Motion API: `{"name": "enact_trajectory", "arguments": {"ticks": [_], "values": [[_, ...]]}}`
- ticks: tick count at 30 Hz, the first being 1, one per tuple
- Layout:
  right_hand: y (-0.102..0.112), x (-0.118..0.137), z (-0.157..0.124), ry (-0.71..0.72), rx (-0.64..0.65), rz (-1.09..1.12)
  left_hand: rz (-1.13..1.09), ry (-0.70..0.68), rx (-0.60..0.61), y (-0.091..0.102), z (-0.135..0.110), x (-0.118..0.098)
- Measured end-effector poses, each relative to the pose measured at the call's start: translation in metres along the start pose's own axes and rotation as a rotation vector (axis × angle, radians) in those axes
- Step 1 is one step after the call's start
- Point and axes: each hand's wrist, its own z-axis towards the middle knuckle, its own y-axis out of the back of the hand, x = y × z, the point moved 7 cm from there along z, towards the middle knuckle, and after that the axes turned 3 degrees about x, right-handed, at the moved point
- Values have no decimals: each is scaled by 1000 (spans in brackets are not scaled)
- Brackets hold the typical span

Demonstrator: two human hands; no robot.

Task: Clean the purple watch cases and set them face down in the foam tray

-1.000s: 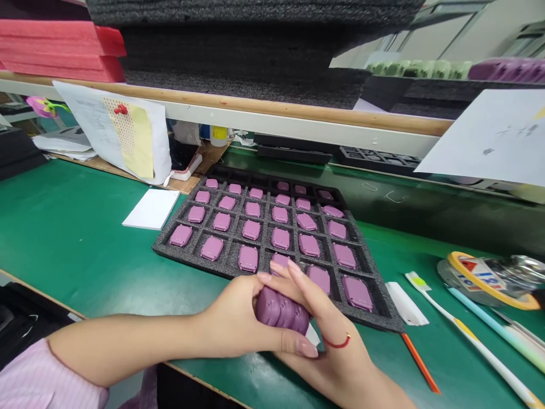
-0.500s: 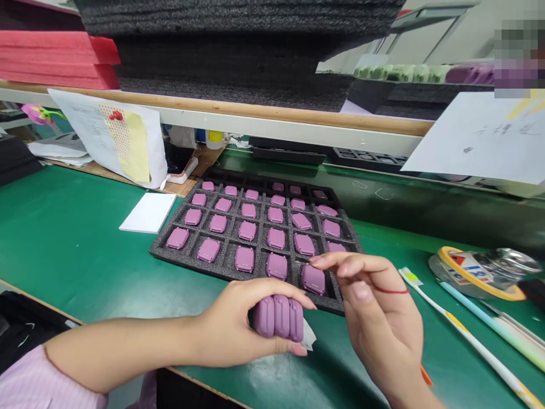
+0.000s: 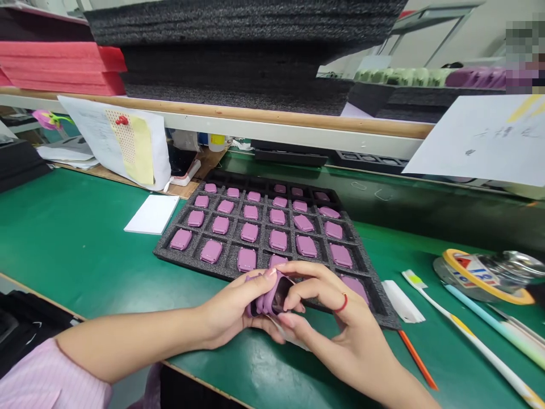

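The left hand (image 3: 232,311) is closed around a small stack of rounded mauve cases (image 3: 261,298), its fingers lying over the top and pressing the pieces together side by side. The right hand (image 3: 336,318), with a thin red band on one finger, is nearly closed on the stack's other end, its thumb and fingers pinching around a dark opening in the end case (image 3: 281,295). Exactly where they touch is partly hidden. The left hand seems to act as the steady hold, which leaves the right free to work at that end. A pale slip of paper (image 3: 289,336) shows beneath the hands, and the stack is held just over the near edge of a black foam tray (image 3: 164,254). Each cell in view holds one flat mauve case (image 3: 278,240), the foam walls apparently keeping the pieces apart and protected. The tray sits on a green bench mat (image 3: 63,244), close enough for short reaches. To the right lie an orange pen (image 3: 417,359), a white-handled brush (image 3: 468,335) and a roll of tape (image 3: 485,278), all within easy reach. Stacked dark foam sheets (image 3: 234,68) rest on the shelf behind, apparently stored for use.
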Motion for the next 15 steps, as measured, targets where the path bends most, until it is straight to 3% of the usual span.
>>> {"name": "enact_trajectory", "arguments": {"ticks": [2, 8, 11, 15], "values": [[9, -4, 1, -47, -103, 58, 16, 12, 44, -2, 0, 1], [50, -28, -21, -276, -683, 276, -137, 55, 205, -12, -2, 4], [51, -21, -26, -270, -731, 249, -187, 75, 233, -12, -2, 5], [48, 1, -22, -51, -627, 51, -218, 63, 245, -10, -2, 5]]}}
